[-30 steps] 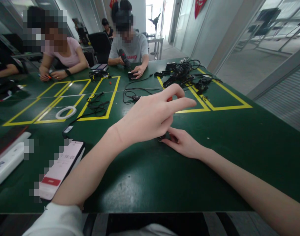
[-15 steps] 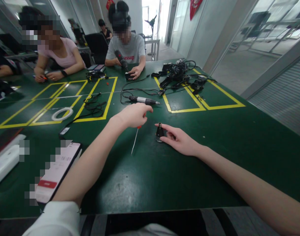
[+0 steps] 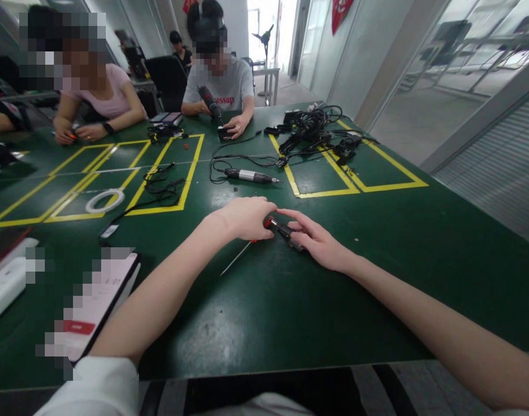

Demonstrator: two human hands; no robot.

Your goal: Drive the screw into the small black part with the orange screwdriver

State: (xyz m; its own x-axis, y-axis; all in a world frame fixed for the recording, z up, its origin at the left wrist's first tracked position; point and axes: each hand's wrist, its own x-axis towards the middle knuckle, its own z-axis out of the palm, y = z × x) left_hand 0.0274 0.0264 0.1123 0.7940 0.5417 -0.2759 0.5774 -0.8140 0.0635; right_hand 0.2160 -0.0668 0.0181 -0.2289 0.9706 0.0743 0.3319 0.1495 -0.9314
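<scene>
My left hand (image 3: 243,218) is closed around the red handle of a thin screwdriver (image 3: 237,256). Its metal shaft slants down and to the left below my fingers. Between thumb and fingers, my right hand (image 3: 322,240) grips a small black cone-shaped piece (image 3: 285,231) with a silvery narrow end. This piece is tilted, its narrow end pointing left at the red handle end beside my left fingertips. Whether the two touch, I cannot tell. Both hands are close together, low over the green table (image 3: 264,323).
Beyond my hands lies a silver-and-black pen-shaped power tool (image 3: 249,175) with its cord. Black cables (image 3: 311,130) are heaped at the back right. A phone (image 3: 103,306) and a white tape ring (image 3: 104,200) lie left. Across the table, a person (image 3: 221,86) holds a dark tool.
The cone-shaped piece, upright before, has tipped over to the left in my right hand. My left hand has come nearer and lower with the screwdriver, bringing its handle end beside the piece.
</scene>
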